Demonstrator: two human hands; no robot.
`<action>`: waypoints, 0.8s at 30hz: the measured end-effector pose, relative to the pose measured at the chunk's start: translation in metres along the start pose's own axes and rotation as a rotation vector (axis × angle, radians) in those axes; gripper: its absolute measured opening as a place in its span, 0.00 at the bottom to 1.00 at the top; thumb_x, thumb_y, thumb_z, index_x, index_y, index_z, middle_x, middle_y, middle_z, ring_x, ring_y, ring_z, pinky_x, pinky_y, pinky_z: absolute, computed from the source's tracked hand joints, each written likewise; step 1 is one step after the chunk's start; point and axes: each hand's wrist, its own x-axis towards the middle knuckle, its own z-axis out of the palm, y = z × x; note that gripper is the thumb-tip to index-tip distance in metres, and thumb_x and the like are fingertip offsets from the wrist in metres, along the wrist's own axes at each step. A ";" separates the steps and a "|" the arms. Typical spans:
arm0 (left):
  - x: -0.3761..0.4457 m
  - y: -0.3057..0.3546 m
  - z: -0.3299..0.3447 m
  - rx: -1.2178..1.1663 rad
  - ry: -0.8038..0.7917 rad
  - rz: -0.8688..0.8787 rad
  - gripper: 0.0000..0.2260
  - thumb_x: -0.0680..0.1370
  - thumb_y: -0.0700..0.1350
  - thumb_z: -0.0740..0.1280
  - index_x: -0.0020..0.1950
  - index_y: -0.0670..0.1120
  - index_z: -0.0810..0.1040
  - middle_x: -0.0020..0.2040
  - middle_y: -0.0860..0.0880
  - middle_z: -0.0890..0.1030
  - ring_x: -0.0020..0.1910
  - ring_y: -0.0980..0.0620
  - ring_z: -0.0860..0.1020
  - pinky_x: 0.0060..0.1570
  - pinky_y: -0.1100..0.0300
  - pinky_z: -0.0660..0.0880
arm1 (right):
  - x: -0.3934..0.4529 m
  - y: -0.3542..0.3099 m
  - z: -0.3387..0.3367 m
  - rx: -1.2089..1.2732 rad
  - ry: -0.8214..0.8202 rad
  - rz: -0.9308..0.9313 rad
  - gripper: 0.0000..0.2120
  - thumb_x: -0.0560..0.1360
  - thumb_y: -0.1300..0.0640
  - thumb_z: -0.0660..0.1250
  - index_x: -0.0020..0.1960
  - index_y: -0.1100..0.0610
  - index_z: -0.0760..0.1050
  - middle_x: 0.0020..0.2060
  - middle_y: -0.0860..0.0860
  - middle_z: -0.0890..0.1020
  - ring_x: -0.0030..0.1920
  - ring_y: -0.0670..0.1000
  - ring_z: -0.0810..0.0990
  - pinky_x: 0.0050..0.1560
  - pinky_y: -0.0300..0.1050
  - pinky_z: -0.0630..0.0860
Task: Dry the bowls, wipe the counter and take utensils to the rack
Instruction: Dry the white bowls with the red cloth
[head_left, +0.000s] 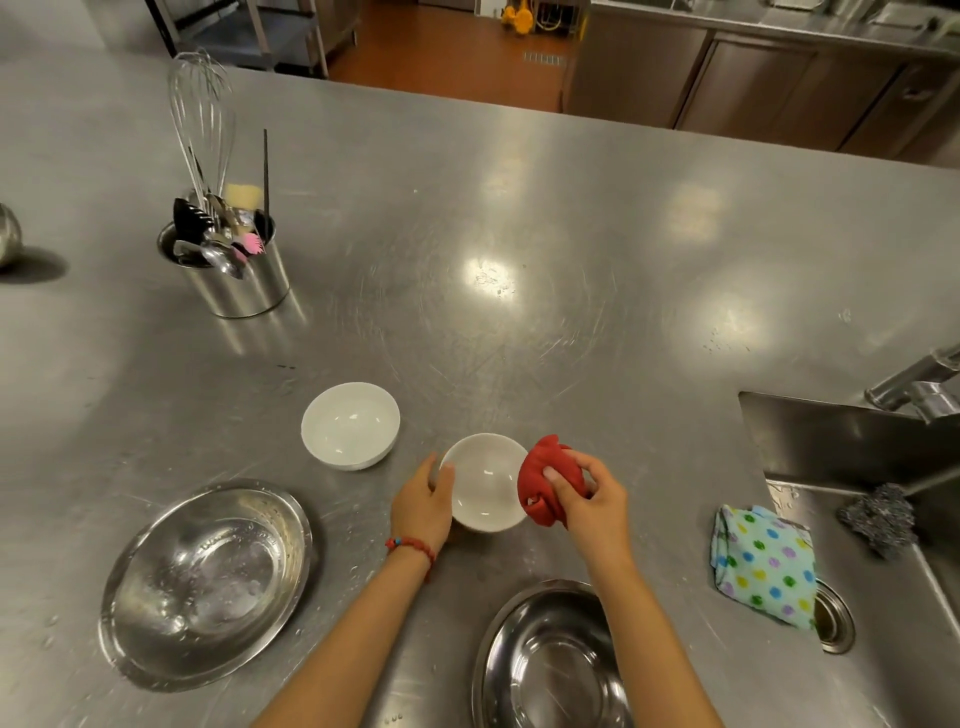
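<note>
While my left hand (423, 506) grips the white bowl (485, 483) at lower centre of the frame to steady it on the tabletop (519, 234), my right hand (587, 493) holds the bunched red cloth (545, 480) against its rim for drying.

Sink corner and far kitchen

A dotted cloth (763, 564) drapes over the sink (852, 447) edge at four o'clock beside a steel scourer (878, 517); cabinets (769, 88) stand at one o'clock.

1. Two white bowls: one (350, 425) standing alone, one (485, 483) nearer.
2. Two steel mixing bowls: left (205, 582), near (545, 660).
3. Two cloths: red (545, 478), dotted (763, 564).
4. One utensil canister (244, 286).
5. One whisk (200, 119).
6. One steel scourer (878, 517).
</note>
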 end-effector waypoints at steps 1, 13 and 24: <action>0.001 0.002 -0.007 0.020 0.019 -0.011 0.19 0.79 0.50 0.58 0.67 0.44 0.69 0.66 0.42 0.74 0.62 0.44 0.73 0.61 0.50 0.69 | 0.000 -0.003 0.005 0.002 -0.017 -0.003 0.16 0.73 0.58 0.69 0.60 0.53 0.73 0.57 0.54 0.78 0.54 0.53 0.78 0.48 0.44 0.80; 0.069 -0.010 -0.148 -0.224 0.383 0.133 0.09 0.76 0.39 0.64 0.54 0.40 0.79 0.54 0.40 0.80 0.51 0.45 0.77 0.55 0.44 0.75 | 0.010 -0.032 0.113 -0.010 -0.207 -0.074 0.13 0.71 0.61 0.71 0.52 0.48 0.75 0.51 0.56 0.81 0.52 0.55 0.80 0.56 0.53 0.77; 0.118 -0.024 -0.157 -0.388 -0.375 -0.350 0.14 0.78 0.46 0.63 0.62 0.43 0.71 0.48 0.46 0.77 0.43 0.49 0.78 0.35 0.51 0.81 | 0.010 -0.036 0.137 -0.046 -0.184 -0.025 0.18 0.73 0.58 0.69 0.62 0.54 0.73 0.59 0.55 0.78 0.58 0.56 0.77 0.60 0.57 0.76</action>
